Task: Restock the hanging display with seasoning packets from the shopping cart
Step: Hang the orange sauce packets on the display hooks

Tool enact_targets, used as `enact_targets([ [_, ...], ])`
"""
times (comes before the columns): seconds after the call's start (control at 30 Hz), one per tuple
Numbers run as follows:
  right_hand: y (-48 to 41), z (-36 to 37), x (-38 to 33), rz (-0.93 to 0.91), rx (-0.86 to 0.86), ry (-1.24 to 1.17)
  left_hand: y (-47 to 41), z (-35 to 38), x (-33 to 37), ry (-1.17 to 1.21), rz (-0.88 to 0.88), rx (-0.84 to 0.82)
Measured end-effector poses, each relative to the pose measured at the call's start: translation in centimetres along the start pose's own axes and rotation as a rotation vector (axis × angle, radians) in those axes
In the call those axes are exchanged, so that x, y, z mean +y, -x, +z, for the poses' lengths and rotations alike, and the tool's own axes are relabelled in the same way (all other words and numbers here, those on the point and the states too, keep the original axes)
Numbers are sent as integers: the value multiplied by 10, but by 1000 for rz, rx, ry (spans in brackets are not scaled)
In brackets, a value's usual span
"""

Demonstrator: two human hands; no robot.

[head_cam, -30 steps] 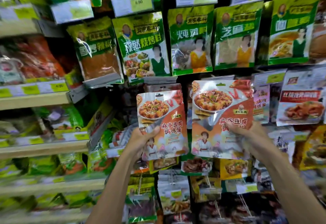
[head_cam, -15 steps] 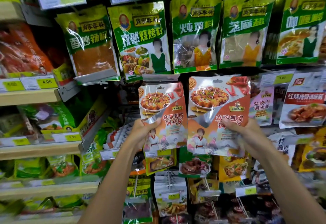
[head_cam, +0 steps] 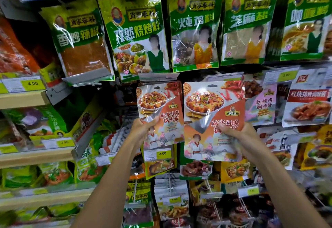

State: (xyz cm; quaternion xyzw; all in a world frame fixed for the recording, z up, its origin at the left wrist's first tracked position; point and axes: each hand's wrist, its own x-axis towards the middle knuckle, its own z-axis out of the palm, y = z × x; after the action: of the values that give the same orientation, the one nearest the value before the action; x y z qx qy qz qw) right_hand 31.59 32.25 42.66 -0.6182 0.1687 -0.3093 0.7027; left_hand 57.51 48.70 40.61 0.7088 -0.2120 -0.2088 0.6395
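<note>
1. Head view, centre: left packet [head_cam: 161,113] and right packet [head_cam: 212,120], upright, side by side.
2. Left hand [head_cam: 142,129] pinching left packet at its 8 o'clock edge, thumb in front.
3. Right hand [head_cam: 239,136] gripping right packet at its 4 o'clock edge, thumb across front.
4. Green packets [head_cam: 194,28] hanging at 12 o'clock; price tag [head_cam: 162,153] at 6 o'clock below left packet.

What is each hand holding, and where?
Left hand: left packet, by its left edge, mid-height. Right hand: right packet, by its right side, thumb across the front.
</note>
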Motion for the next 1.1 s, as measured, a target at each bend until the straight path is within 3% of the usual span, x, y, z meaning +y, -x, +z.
enact_targets([
  [0.23,-3,1,8,-11,7,11,-18,10,2,-55,2,64],
  [0.37,-3,4,12,-7,-15,-5,-13,16,1,-124,21,188],
  [0.57,-3,8,14,-10,-49,-9,24,4,-8,-457,258,495],
  [0.67,-1,12,14,-17,-58,-5,54,9,-1,-423,487,597],
  [0.73,0,17,12,-16,-61,-1,75,21,12,-280,524,447],
  [0.87,3,31,10,-9,-106,8,96,45,33,13,347,-73],
  [1.1,2,51,24,68,-231,47,97,40,33,185,186,-84],
])
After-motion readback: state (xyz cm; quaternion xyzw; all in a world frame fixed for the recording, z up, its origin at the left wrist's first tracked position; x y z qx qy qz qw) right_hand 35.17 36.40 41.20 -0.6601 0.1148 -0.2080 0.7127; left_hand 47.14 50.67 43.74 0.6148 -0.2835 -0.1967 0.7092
